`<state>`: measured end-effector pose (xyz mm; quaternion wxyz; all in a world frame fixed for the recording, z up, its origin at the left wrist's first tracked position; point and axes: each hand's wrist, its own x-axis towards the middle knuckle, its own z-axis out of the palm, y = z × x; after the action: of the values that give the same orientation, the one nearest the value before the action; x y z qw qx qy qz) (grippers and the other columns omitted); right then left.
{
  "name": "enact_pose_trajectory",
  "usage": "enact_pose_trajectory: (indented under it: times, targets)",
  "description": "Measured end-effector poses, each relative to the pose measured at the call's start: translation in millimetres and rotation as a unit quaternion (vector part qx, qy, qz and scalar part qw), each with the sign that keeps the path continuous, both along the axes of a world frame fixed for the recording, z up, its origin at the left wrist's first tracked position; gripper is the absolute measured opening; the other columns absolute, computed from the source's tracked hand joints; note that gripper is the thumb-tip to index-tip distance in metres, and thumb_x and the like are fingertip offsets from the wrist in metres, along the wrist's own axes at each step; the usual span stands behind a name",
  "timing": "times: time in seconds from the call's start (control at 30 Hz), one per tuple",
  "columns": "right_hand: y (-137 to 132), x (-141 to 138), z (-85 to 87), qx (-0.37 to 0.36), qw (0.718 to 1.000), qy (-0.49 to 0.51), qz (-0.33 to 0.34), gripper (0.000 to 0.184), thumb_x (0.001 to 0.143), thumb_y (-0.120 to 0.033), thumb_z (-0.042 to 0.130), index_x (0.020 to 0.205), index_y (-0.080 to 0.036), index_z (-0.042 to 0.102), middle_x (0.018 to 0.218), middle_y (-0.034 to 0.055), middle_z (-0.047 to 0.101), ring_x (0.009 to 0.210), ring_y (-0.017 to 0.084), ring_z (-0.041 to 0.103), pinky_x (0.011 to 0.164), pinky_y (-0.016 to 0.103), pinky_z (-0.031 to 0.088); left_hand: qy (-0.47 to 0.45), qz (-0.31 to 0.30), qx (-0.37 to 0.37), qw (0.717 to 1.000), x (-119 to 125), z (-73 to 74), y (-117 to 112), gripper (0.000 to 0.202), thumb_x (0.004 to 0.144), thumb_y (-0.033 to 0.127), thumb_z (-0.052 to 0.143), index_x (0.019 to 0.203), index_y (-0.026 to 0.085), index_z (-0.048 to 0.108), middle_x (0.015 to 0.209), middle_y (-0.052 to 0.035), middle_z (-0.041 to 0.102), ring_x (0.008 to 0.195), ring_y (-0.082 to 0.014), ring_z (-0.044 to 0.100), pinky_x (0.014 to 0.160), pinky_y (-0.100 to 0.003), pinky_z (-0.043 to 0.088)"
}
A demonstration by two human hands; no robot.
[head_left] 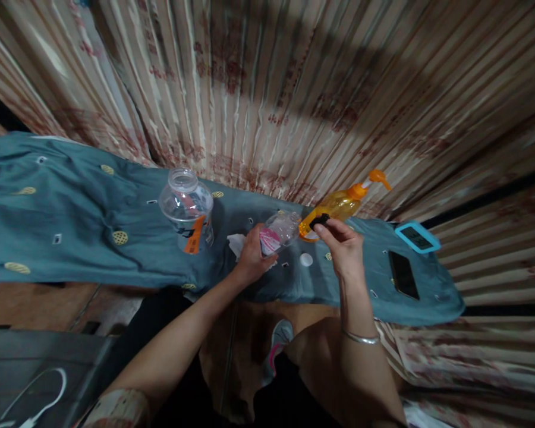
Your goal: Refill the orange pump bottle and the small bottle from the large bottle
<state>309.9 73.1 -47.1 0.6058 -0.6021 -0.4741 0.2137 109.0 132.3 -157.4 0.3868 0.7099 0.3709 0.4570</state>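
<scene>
My left hand (pixel 251 257) is closed round a small clear bottle with a pink label (pixel 279 232), tilted to the right over a blue cloth-covered board (pixel 71 238). My right hand (pixel 342 242) pinches a small dark object (pixel 320 220) close to the bottle's mouth. A white cap (pixel 306 259) lies on the cloth between my hands. Crumpled white tissue (pixel 236 244) sits just behind my left hand. An orange pump bottle (pixel 343 203) lies on its side behind my right hand.
A large clear plastic jar (pixel 187 208) with an orange label stands left of my hands. A black phone (pixel 403 274) and a blue-framed device (pixel 417 238) lie at the board's right end. Striped curtain (pixel 271 89) hangs behind. My shoe (pixel 276 345) shows below.
</scene>
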Motion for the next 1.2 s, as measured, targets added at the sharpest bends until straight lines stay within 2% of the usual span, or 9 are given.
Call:
enact_pose_trajectory:
  times: [0.07, 0.17, 0.3, 0.43, 0.6, 0.77, 0.9, 1.03, 1.2]
  targets:
    - [-5.0, 19.4, -17.7, -0.063, 0.997, -0.043, 0.009, 0.063, 0.070, -0.072, 0.091, 0.100, -0.019, 0.074, 0.092, 0.0032, 0.072, 0.085, 0.020, 0.069, 0.086, 0.042, 0.061, -0.004, 0.003, 0.007, 1.000, 0.1, -2.0, 1.7, 0.086, 0.071, 0.022, 0.085, 0.145, 0.018, 0.043, 0.139, -0.0156, 0.062, 0.131, -0.0366, 0.062, 0.117, -0.056, 0.048]
    - [-12.2, 43.6, -44.6, -0.181, 0.975, -0.119, 0.044, 0.040, 0.099, -0.052, 0.074, 0.115, -0.015, 0.069, 0.107, 0.0052, 0.070, 0.093, 0.018, 0.069, 0.085, 0.038, 0.061, -0.004, 0.004, 0.013, 1.000, -0.2, -3.7, 3.6, 0.088, 0.069, 0.022, 0.087, 0.146, 0.018, 0.043, 0.140, -0.0162, 0.062, 0.131, -0.0369, 0.062, 0.117, -0.057, 0.048]
    - [-19.0, 63.6, -69.9, -0.300, 0.927, -0.203, 0.093, 0.039, 0.103, -0.046, 0.070, 0.127, -0.016, 0.066, 0.125, 0.0088, 0.067, 0.107, 0.022, 0.068, 0.093, 0.042, 0.061, -0.003, 0.002, 0.006, 1.000, -2.0, -3.5, 4.2, 0.089, 0.070, 0.025, 0.087, 0.147, 0.016, 0.044, 0.142, -0.0186, 0.061, 0.133, -0.0382, 0.061, 0.117, -0.058, 0.048]
    - [-22.6, 73.1, -77.9, -0.340, 0.896, -0.260, 0.119, 0.040, 0.103, -0.046, 0.069, 0.131, -0.018, 0.066, 0.130, 0.0099, 0.066, 0.111, 0.023, 0.067, 0.096, 0.044, 0.061, -0.017, -0.003, 0.000, 1.000, -4.2, -2.3, 2.3, 0.087, 0.070, 0.026, 0.087, 0.146, 0.018, 0.045, 0.142, -0.0169, 0.061, 0.134, -0.0374, 0.061, 0.117, -0.057, 0.049]
    - [-25.8, 72.6, -76.2, -0.324, 0.881, -0.306, 0.159, 0.039, 0.103, -0.045, 0.070, 0.130, -0.018, 0.066, 0.131, 0.0101, 0.066, 0.113, 0.023, 0.067, 0.098, 0.044, 0.060, -0.019, -0.003, -0.024, 1.000, -6.4, -0.3, -0.6, 0.086, 0.071, 0.028, 0.086, 0.147, 0.017, 0.045, 0.142, -0.0180, 0.061, 0.137, -0.0383, 0.060, 0.118, -0.058, 0.048]
    - [-25.6, 59.8, -82.7, -0.273, 0.889, -0.323, 0.174, 0.039, 0.103, -0.045, 0.070, 0.132, -0.019, 0.066, 0.141, 0.0117, 0.062, 0.126, 0.027, 0.063, 0.108, 0.051, 0.055, -0.014, 0.004, -0.031, 0.999, -6.3, 0.1, -0.7, 0.088, 0.070, 0.029, 0.087, 0.147, 0.016, 0.044, 0.141, -0.0193, 0.062, 0.137, -0.0394, 0.061, 0.117, -0.059, 0.049]
    - [-26.9, 50.7, -86.0, -0.242, 0.909, -0.300, 0.159, 0.040, 0.096, -0.045, 0.078, 0.125, -0.019, 0.070, 0.149, 0.0127, 0.059, 0.140, 0.032, 0.055, 0.119, 0.059, 0.045, -0.007, 0.016, -0.026, 1.000, -5.4, -2.2, -0.2, 0.091, 0.069, 0.029, 0.088, 0.148, 0.015, 0.043, 0.142, -0.0201, 0.062, 0.136, -0.0397, 0.061, 0.119, -0.060, 0.047]
    - [-26.0, 39.4, -71.3, -0.190, 0.943, -0.240, 0.131, 0.062, 0.077, -0.050, 0.090, 0.131, -0.026, 0.070, 0.154, 0.0122, 0.058, 0.149, 0.036, 0.050, 0.129, 0.058, 0.035, -0.007, 0.015, -0.015, 1.000, -5.7, -6.7, 0.4, 0.090, 0.071, 0.029, 0.088, 0.149, 0.018, 0.044, 0.143, -0.0187, 0.063, 0.137, -0.0393, 0.061, 0.119, -0.059, 0.048]
    - [-12.8, -6.0, -56.7, -0.132, 0.968, -0.144, 0.155, 0.081, 0.081, -0.067, 0.080, 0.147, -0.025, 0.058, 0.151, 0.0122, 0.061, 0.141, 0.032, 0.059, 0.119, 0.053, 0.047, -0.025, 0.006, 0.005, 1.000, -4.8, -12.9, 0.7, 0.092, 0.076, 0.036, 0.088, 0.154, 0.018, 0.042, 0.150, -0.0202, 0.059, 0.142, -0.0405, 0.058, 0.120, -0.060, 0.048]
